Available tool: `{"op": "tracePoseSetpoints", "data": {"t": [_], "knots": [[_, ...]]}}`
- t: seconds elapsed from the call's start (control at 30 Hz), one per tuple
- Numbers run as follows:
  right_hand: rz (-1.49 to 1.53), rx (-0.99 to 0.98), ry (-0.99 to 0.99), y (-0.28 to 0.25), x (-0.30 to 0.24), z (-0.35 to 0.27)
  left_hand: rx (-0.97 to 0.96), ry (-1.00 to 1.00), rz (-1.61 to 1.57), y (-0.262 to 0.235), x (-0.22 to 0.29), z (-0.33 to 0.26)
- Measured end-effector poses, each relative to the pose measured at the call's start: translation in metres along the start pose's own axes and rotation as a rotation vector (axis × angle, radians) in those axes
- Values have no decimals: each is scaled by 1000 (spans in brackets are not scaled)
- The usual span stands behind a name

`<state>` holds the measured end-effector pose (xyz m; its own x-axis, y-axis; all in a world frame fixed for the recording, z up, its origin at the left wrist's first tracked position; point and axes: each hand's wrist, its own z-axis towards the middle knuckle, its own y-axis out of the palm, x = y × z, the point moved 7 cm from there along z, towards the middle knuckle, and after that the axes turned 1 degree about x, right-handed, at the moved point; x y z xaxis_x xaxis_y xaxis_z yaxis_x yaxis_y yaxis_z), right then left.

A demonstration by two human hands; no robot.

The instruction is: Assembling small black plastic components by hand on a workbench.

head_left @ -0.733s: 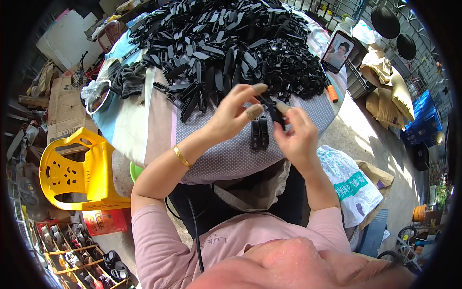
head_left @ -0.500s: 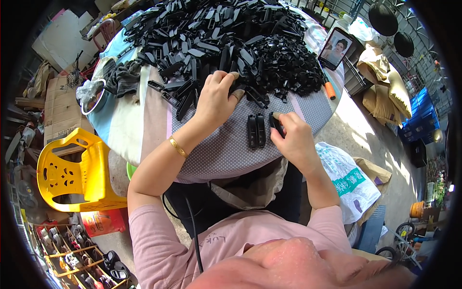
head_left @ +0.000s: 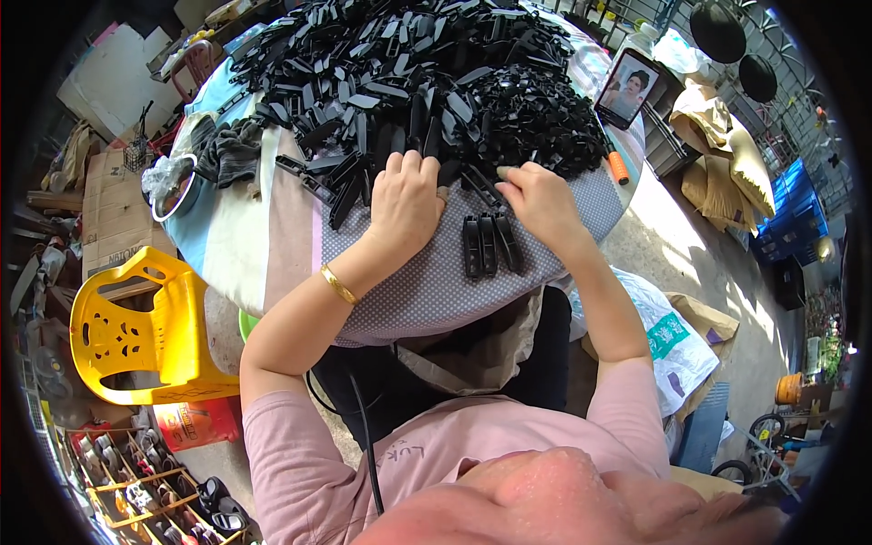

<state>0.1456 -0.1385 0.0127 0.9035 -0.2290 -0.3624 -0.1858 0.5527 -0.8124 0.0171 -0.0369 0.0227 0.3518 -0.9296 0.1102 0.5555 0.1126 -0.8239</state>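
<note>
A large heap of black plastic parts (head_left: 381,54) covers the far side of the round table. My left hand (head_left: 406,200) is at the heap's near edge, fingers curled over; black parts lie at its fingertips, and its grip is hidden. My right hand (head_left: 540,202) hovers beside the long black piece (head_left: 480,184) at the heap's edge, thumb and forefinger slightly apart with nothing visible between them. Three long black plastic pieces (head_left: 489,245) stand side by side on the dotted tablecloth (head_left: 400,282), nearer to me. Smaller black parts (head_left: 536,118) form the heap's right portion.
An orange-handled tool (head_left: 619,167) and a propped-up phone (head_left: 629,88) are at the table's right. Dark gloves (head_left: 232,150) and a bowl (head_left: 178,195) lie on the left. A yellow plastic chair (head_left: 173,309) stands left; a white bag (head_left: 668,341) is on the right.
My right hand has released a black piece beside the other two, making a row of three, and moved away toward the heap. My left hand has shifted slightly nearer, its fingers curled.
</note>
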Motion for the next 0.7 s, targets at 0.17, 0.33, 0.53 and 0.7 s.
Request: {"op": "tracePoseSetpoints", "data": {"t": [0.17, 0.33, 0.53, 0.7], "knots": [[-78, -64, 28, 4, -3, 4, 20, -14, -103, -10, -5, -3], [265, -13, 113, -8, 4, 8, -23, -335, -739, -12, -29, 3], [827, 132, 124, -20, -23, 12, -274, -600, -1372, 7, -34, 0], [788, 188, 23, -15, -37, 18, -253, -606, -1771, 13, -31, -1]]}}
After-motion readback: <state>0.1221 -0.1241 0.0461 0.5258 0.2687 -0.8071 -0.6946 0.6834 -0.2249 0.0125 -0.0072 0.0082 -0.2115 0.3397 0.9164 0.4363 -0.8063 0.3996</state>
